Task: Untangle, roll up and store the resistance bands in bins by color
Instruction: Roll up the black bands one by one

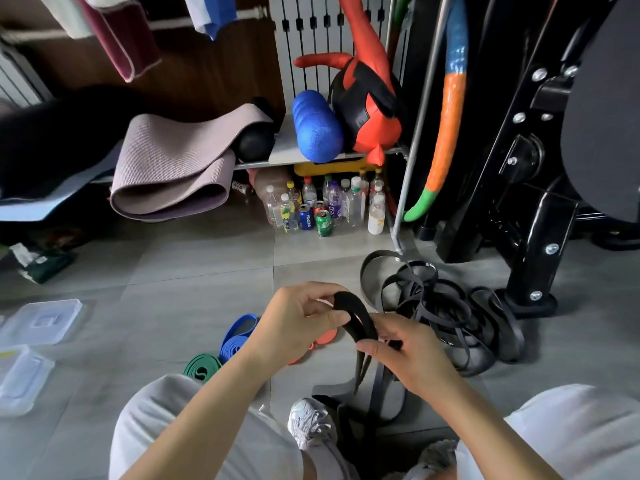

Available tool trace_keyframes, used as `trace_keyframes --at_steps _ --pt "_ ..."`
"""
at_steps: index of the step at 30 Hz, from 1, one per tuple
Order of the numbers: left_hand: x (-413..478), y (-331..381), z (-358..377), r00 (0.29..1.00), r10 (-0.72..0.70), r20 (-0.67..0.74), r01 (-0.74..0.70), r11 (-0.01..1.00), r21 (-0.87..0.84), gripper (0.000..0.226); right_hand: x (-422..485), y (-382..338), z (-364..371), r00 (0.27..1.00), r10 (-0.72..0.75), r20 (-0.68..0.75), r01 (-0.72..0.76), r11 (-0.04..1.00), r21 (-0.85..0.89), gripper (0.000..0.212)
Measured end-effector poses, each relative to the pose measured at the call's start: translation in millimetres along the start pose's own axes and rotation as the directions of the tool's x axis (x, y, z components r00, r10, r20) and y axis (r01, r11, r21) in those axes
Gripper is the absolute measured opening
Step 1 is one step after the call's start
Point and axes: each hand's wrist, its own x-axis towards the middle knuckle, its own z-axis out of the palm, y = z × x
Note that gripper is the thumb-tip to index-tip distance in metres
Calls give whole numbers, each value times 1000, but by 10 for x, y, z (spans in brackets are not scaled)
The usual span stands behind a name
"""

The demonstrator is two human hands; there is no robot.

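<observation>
Clear bins (41,322) sit at the left edge of the floor (194,265). Nearer the middle, a rolled green band (202,366) and a blue band (237,336) lie side by side. The left hand (294,323) pinches the looped top of a black band (356,318), with a red band (325,339) partly hidden beneath it. The right hand (412,355) pinches the same band lower down. A black tangle (446,317) lies on the floor to the right.

Floor (207,258): blk bands (446,315), bottles (349,206)
</observation>
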Motion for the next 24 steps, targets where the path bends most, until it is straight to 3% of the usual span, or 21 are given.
trace_keyframes --at_steps 3,5,9,11,13,15,17,18,19,21,24 --pt "-29 -28 32 1000 -16 -16 14 990 -140 23 -21 -60 26 999 -23 42 23 1000 1 25" --pt "-42 -55 37 1000 -19 -8 17 983 -183 22 -35 -67 40 999 -26 39 24 998 53 30" --pt "-36 -110 -23 998 -31 -53 21 983 -182 22 -45 -135 -5 997 72 -10 -60 896 440 25" --pt "-33 -163 -59 995 -91 -51 83 987 -139 26 -54 -145 -62 993 108 -41 -76 877 475 27" --pt "-44 -217 -74 986 -169 13 169 984 -61 23 -72 -129 -125 994 99 -42 -74 916 393 30" --pt "-59 -257 -63 976 -213 38 204 963 174 20 -80 -123 -170 998 62 24 -64 992 111 28" --pt "-90 -222 -9 988 -154 -4 127 803 582 37 -74 -155 -185 991 29 129 -5 982 -187 20" --pt "-126 -166 36 997 -71 -14 61 712 699 48 -68 -198 -184 983 5 184 48 958 -284 19" --pt "-152 -99 78 1000 -4 11 -5 669 743 54 -65 -254 -177 972 -25 234 106 935 -338 26" --pt "-167 -17 165 993 1 119 -93 632 770 56 -56 -364 -158 953 -76 293 182 917 -355 40" --pt "-139 12 261 985 -53 166 -104 585 804 34 -48 -440 -182 960 -114 257 186 943 -277 28"
